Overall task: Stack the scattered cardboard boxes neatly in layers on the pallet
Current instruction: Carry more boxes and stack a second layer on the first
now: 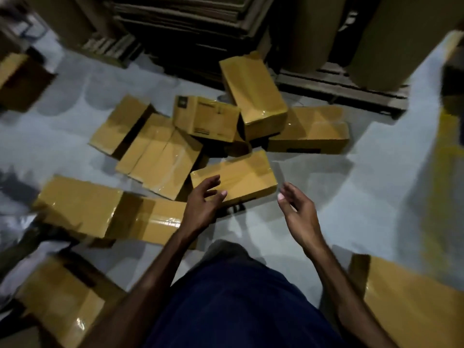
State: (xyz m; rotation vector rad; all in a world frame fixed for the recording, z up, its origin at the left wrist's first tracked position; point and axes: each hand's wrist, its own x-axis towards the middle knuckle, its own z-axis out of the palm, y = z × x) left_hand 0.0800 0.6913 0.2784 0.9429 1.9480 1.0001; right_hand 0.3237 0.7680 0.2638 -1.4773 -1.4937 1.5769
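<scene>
Head view. Rectangular tan cardboard boxes, their seams sealed with glossy clear tape, lie scattered on a smooth grey floor point(326, 197). The nearest box point(241, 177) lies flat, slightly skewed. Left hand point(203, 199), fingers loosely spread, overlaps its near-left corner; contact cannot be told. Right hand point(296, 209) hovers beside it, fingers relaxed, holding nothing.

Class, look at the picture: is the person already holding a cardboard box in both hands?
No. The left hand and right hand are both open and hold nothing, reaching toward the nearest box, which lies on the floor.
</scene>
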